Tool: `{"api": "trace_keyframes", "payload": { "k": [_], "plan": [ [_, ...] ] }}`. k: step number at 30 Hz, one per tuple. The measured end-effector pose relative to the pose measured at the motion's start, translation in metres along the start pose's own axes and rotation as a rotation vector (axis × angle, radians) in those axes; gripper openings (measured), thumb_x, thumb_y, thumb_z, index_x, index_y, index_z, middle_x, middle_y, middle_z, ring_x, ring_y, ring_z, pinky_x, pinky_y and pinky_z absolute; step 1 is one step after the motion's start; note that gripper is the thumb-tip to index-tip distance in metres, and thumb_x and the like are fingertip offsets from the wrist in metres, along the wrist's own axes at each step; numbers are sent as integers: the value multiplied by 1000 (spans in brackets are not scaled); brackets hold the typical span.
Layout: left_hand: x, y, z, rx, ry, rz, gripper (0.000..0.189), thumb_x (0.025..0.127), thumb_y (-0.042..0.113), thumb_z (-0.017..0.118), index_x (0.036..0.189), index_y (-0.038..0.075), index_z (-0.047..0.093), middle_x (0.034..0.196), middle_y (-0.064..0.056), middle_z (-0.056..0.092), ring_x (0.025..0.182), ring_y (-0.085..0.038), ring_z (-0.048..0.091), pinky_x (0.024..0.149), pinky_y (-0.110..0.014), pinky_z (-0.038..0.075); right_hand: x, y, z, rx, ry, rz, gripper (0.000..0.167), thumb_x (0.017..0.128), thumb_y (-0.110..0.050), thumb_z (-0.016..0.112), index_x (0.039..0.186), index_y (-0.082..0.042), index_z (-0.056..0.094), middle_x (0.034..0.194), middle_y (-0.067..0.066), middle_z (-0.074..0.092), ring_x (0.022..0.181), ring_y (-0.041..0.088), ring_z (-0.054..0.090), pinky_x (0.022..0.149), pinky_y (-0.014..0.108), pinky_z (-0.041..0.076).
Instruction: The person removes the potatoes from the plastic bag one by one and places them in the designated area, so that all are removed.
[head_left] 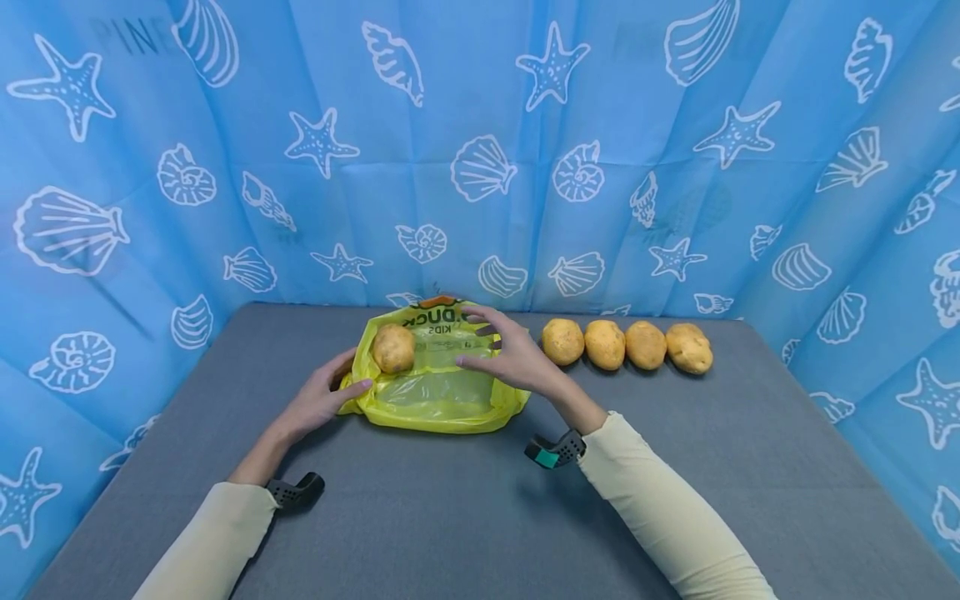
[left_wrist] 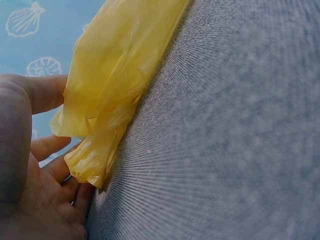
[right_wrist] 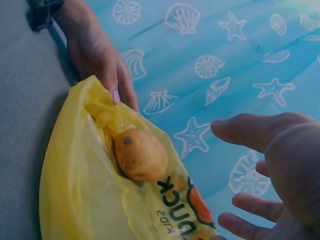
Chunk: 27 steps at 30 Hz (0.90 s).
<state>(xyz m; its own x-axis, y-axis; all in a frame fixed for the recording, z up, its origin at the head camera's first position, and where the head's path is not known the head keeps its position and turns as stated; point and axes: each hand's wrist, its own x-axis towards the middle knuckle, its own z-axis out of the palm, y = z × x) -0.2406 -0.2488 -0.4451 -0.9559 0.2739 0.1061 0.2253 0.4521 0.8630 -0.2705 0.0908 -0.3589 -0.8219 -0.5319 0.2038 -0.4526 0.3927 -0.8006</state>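
Observation:
A yellow plastic bag (head_left: 435,417) with dark lettering lies open-mouthed on the table, and one potato (head_left: 393,348) rests inside its left part. My left hand (head_left: 321,397) holds the bag's left edge, thumb on the rim. In the left wrist view, the bag's gathered corner (left_wrist: 95,160) sits between that thumb and the fingers. My right hand (head_left: 513,354) hovers over the bag's right side, fingers spread and nothing in them. The right wrist view shows the potato (right_wrist: 141,155) against the bag's inner wall, with the right hand (right_wrist: 280,175) apart from it.
Right of the bag, several potatoes (head_left: 626,345) stand in a row near the back edge of the grey table (head_left: 450,517). A blue curtain (head_left: 517,217) with white shells and starfish hangs behind and at both sides. Each wrist wears a dark band (head_left: 555,450).

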Motion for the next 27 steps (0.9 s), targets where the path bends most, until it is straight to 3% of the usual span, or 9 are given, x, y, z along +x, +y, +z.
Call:
{"api": "trace_keyframes", "payload": {
  "k": [9,15,21,27],
  "plan": [
    [1,-1,0,-14,1,2,70,103,29,62,159,3,29,155,-25,39,140,-41,39,112,-60,30,34,-1,20,173,-110,53,69,93,-24,76,154,-14,44,149,15,46,133,41,48,101,48,48],
    [2,-2,1,-14,1,-16,71,103,31,62,159,3,29,155,-24,40,140,-41,39,112,-60,30,51,2,36,280,-172,109,68,94,-19,75,154,-12,44,152,23,41,135,47,45,98,51,50],
    [2,-1,1,-21,-1,-23,71,103,32,62,159,4,29,156,-24,38,141,-41,37,113,-60,29,64,8,51,342,-183,205,69,95,-21,75,155,-16,43,155,24,37,137,40,44,102,53,47],
    [2,-2,0,-27,-5,-14,70,103,31,62,159,4,29,156,-23,39,141,-41,38,113,-61,29,75,10,65,319,-183,273,68,93,-27,77,153,-23,47,155,17,39,139,33,42,101,50,48]
  ]
}}
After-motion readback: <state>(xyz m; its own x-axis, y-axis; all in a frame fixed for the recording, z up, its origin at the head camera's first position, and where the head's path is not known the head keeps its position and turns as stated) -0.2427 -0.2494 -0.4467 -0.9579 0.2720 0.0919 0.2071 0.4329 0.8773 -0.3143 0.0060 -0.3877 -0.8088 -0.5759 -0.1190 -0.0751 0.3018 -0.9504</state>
